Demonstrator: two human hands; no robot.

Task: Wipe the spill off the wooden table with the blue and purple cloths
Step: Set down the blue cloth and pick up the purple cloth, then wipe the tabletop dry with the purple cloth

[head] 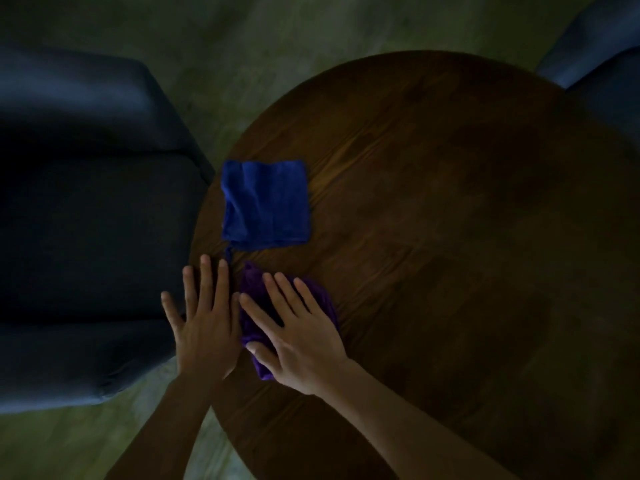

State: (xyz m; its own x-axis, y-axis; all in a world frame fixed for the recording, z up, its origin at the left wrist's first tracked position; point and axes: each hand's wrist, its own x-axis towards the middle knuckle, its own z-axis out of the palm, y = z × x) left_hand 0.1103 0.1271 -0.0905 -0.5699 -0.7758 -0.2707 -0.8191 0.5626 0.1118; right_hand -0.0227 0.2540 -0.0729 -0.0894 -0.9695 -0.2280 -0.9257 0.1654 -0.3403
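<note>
A: Where is the bunched purple cloth [323, 299]?

B: On the round dark wooden table [433, 220], near its left edge, under the right hand [298, 336]. That hand lies flat and open on it, fingers spread, pressing rather than gripping.

A: And the other hand?

B: The left hand [204, 318] is also open and flat, fingers splayed, just beside the purple cloth at the table's rim. It holds nothing.

A: The other cloth?

B: The square, folded blue cloth [265, 202] lies flat beyond both hands, apart from them, untouched.

A: Can you see the spill?

B: No. The light is too dim to pick out any wet patch on the wood.

A: So which step is this?

B: I judge it as wiping with the purple cloth. Next, the right hand should keep its palm pressure and sweep across the wood, while the left reaches forward for the blue cloth.

A: Anything around?

B: Dark blue upholstered seats [86, 202] stand by the table.
</note>
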